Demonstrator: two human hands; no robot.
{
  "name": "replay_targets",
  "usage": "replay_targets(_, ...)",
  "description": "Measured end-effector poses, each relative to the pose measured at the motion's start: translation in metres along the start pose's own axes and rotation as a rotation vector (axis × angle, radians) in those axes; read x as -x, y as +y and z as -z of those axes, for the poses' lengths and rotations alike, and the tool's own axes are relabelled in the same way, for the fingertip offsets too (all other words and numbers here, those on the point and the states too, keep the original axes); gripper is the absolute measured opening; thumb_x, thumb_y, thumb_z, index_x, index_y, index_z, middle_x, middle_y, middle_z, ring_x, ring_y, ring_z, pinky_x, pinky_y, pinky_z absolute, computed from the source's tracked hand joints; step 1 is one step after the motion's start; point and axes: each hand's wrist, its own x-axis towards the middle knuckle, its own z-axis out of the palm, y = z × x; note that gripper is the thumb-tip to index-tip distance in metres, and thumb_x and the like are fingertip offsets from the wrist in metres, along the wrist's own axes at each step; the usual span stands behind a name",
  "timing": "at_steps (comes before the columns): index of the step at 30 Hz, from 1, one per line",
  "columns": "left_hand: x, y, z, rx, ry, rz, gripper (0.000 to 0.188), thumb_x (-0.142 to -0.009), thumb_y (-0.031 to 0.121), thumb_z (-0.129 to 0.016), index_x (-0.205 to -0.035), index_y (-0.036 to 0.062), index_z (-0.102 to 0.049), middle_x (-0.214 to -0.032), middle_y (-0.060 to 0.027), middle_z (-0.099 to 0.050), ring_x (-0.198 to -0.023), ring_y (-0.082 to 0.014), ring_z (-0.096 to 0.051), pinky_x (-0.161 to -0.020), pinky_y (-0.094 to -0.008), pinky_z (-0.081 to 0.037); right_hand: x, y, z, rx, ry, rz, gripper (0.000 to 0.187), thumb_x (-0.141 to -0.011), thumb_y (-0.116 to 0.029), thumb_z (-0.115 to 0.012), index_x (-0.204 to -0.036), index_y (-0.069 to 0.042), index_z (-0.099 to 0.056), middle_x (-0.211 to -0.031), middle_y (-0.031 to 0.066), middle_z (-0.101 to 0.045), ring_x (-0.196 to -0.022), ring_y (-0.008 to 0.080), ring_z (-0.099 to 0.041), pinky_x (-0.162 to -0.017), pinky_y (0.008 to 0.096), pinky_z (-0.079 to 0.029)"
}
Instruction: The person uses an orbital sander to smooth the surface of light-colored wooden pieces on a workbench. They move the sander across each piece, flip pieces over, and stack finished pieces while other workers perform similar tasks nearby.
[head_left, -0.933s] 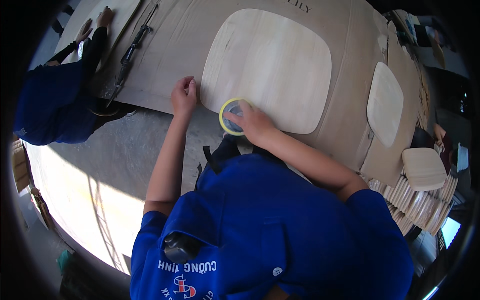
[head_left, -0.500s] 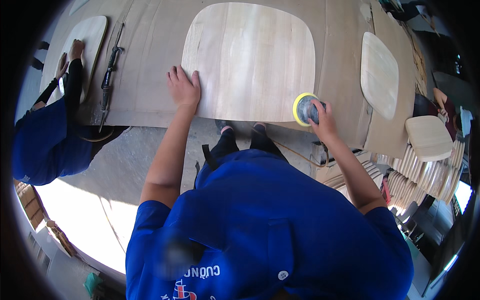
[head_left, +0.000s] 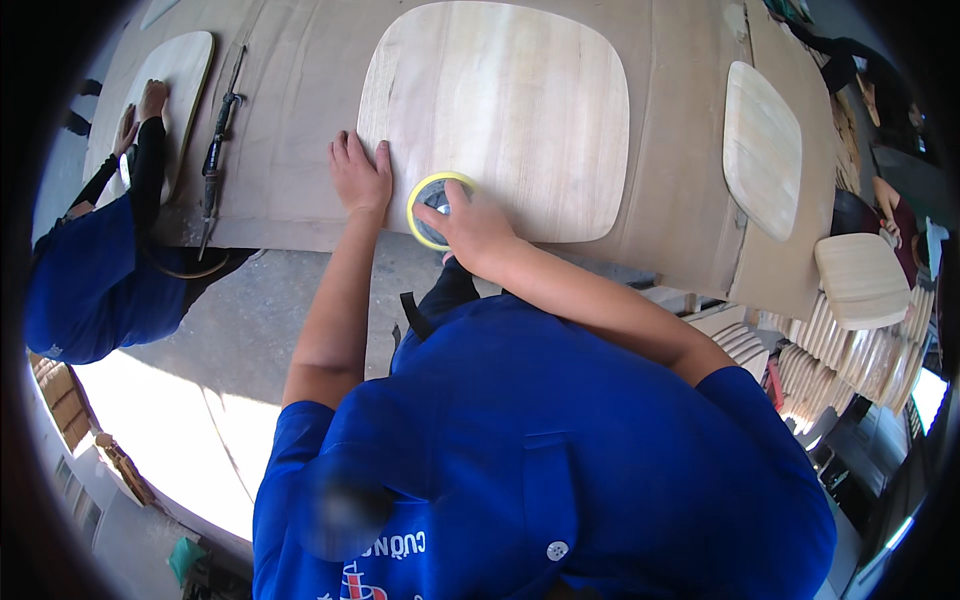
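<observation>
A pale wooden panel with rounded corners (head_left: 520,110) lies flat on the brown-covered table before me. My right hand (head_left: 480,235) grips a round sanding pad (head_left: 432,222), dark grey on top with a yellow rim. The pad is at the panel's near left corner, partly past its edge. My right forearm reaches across in front of my body. At the panel's left edge rests my left hand (head_left: 362,180), fingers outstretched, the thumb side against the wood. The underside of the pad is hidden.
Left on the table (head_left: 290,150) lies a dark thin air tool (head_left: 213,165); beyond it a co-worker's hands (head_left: 145,105) are on another panel (head_left: 185,70). A further panel (head_left: 762,150) lies to the right. Stacked panels (head_left: 850,350) stand at the lower right, near another person.
My right hand has carried the sanding pad leftward along the panel's near edge, from the right corner to the left one. My left hand stays at the left edge.
</observation>
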Motion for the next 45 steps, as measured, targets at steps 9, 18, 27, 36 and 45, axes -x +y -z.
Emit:
replay_targets(9,-0.001,0.001,0.001,0.019,-0.027,0.011,0.058,-0.089,0.038,-0.059,-0.130,-0.0021,-0.049,-0.139,-0.0242,-0.044,-0.131,-0.0446,-0.036,-0.109,-0.0490,-0.032,0.070,0.061,0.006,0.008,0.066,-0.207,0.056,-0.082,-0.002,-0.059,-0.131,-0.028,-0.051,-0.129,0.0188,-0.041,-0.106,0.0383,-0.057,-0.088,0.0450,-0.051)
replay_targets(18,0.004,0.035,0.020,-0.278,-0.046,-0.265,0.057,-0.089,0.028,-0.057,-0.138,0.0036,-0.042,-0.145,-0.0213,-0.038,-0.135,-0.0416,-0.033,-0.111,-0.0501,-0.029,0.114,0.176,0.047,-0.011,0.217,-0.548,0.066,-0.077,-0.008,-0.074,-0.133,-0.028,-0.044,-0.125,0.0169,-0.042,-0.106,0.0384,-0.058,-0.088,0.0457,-0.052)
replay_targets(27,0.111,0.191,0.001,0.078,-0.892,-1.200,0.073,-0.090,0.044,-0.055,-0.150,0.0108,-0.027,-0.159,-0.0035,-0.019,-0.146,-0.0242,-0.018,-0.119,-0.0438,-0.017,0.026,0.216,0.088,-0.029,0.356,-0.546,0.067,-0.077,-0.009,-0.075,-0.133,-0.027,-0.044,-0.123,0.0161,-0.046,-0.107,0.0380,-0.058,-0.091,0.0444,-0.050)
replay_targets(36,0.074,0.107,0.041,-0.158,-0.863,-1.112,0.074,-0.093,0.050,-0.047,-0.152,0.0147,-0.021,-0.160,-0.0007,-0.015,-0.147,-0.0236,-0.013,-0.119,-0.0417,-0.017,0.066,0.182,0.066,-0.018,0.256,-0.502,0.061,-0.081,-0.011,-0.071,-0.134,-0.028,-0.045,-0.125,0.0166,-0.044,-0.107,0.0376,-0.059,-0.090,0.0444,-0.051)
replay_targets(45,0.040,0.027,0.051,-0.189,-0.468,-0.416,0.082,-0.088,0.052,-0.054,-0.150,0.0082,-0.026,-0.158,-0.0110,-0.021,-0.145,-0.0351,-0.019,-0.114,-0.0536,-0.020,0.069,0.112,0.039,-0.001,0.081,-0.251,0.061,-0.082,0.004,-0.054,-0.134,-0.028,-0.050,-0.123,0.0167,-0.043,-0.105,0.0359,-0.059,-0.090,0.0437,-0.051)
